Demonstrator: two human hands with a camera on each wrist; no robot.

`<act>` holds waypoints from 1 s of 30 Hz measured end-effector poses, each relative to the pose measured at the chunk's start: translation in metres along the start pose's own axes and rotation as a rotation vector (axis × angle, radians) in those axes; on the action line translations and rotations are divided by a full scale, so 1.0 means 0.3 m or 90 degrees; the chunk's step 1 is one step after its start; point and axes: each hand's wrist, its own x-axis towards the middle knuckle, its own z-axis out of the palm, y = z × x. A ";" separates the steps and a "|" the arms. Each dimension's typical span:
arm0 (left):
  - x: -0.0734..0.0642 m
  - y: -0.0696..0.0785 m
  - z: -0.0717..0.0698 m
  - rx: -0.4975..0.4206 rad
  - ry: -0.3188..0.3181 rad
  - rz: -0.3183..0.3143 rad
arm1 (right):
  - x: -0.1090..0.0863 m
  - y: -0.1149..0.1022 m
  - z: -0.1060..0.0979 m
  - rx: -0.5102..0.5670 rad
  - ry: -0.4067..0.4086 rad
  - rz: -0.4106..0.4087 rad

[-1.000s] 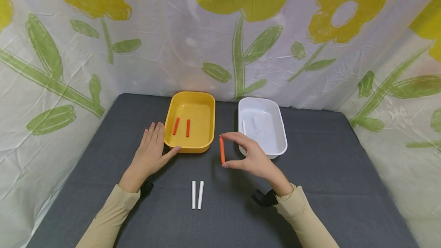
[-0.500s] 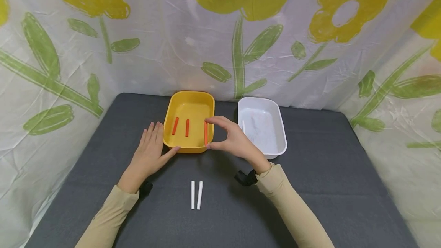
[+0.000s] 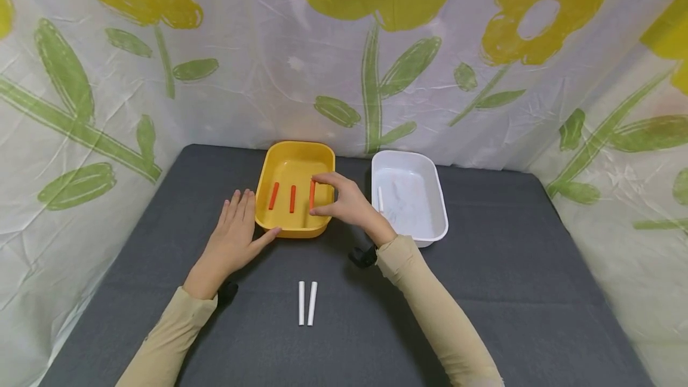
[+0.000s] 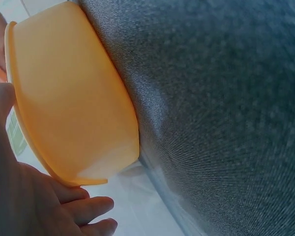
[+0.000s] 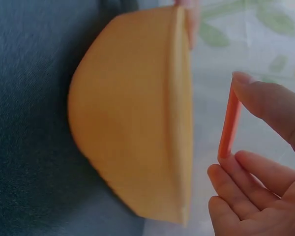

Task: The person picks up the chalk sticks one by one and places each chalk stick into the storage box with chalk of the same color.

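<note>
My right hand (image 3: 353, 205) pinches an orange-red chalk stick (image 3: 312, 194) by its two ends, thumb at the near end and a finger at the far one. It holds the stick over the right part of a yellow tub (image 3: 292, 233); the right wrist view shows the chalk (image 5: 229, 123) above the rim. Two red chalk sticks lie inside the tub, a left one (image 3: 274, 196) and a middle one (image 3: 292, 199). With fingers straight, my left hand (image 3: 228, 243) rests against the tub's left side, its thumb at the near rim.
A white tub (image 3: 438, 220) with a white chalk stick (image 3: 380, 199) along its left side stands to the right. Two white chalk sticks (image 3: 306, 303) lie side by side on the dark grey cloth (image 3: 516, 291) nearer me. A flower-printed curtain (image 3: 247, 94) hangs behind the table.
My right hand has carried the orange-red chalk stick leftward and away from me, from between the two tubs to over the yellow one. The left hand has stayed in place.
</note>
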 end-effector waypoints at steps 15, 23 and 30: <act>0.000 -0.006 0.007 -0.004 -0.004 -0.005 | 0.099 0.035 0.071 -0.129 -0.064 -0.002; 0.000 -0.004 0.004 0.000 -0.001 -0.003 | 0.133 -0.009 0.126 -0.366 -0.134 0.017; -0.002 -0.004 0.003 -0.004 0.008 0.005 | 0.139 -0.030 0.158 -0.454 -0.144 0.019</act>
